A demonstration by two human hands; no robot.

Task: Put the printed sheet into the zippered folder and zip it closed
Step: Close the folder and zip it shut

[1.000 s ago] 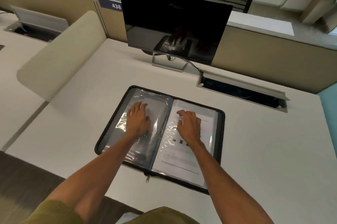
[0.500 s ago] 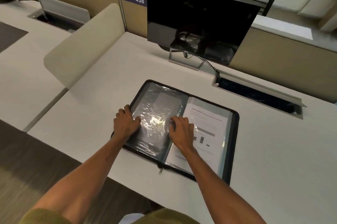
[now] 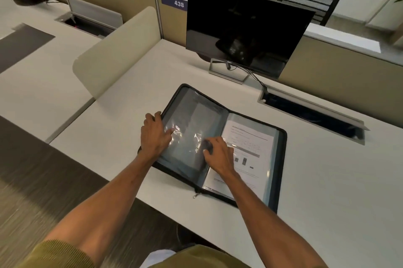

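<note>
The black zippered folder [image 3: 281, 158] lies open on the white desk, spine pointing away from me. The printed sheet [image 3: 250, 143] sits on its right half under a clear sleeve. My left hand [image 3: 153, 136] grips the left cover's outer edge, fingers curled outside and thumb on the shiny plastic sleeves; that cover looks slightly raised. My right hand [image 3: 219, 155] rests near the spine with bent fingertips on the clear sleeves, partly covering the sheet. The zipper pull [image 3: 194, 196] hangs at the near end of the spine.
A dark monitor [image 3: 244, 34] on a stand is behind the folder. An open cable hatch [image 3: 309, 112] is sunk into the desk at the back right. A beige divider [image 3: 117, 53] borders the desk on the left. The desk's front edge runs just below the folder.
My left hand slid from the middle of the left sleeves out to the cover's outer edge. My right hand shifted left from the sheet toward the spine. The view swung left.
</note>
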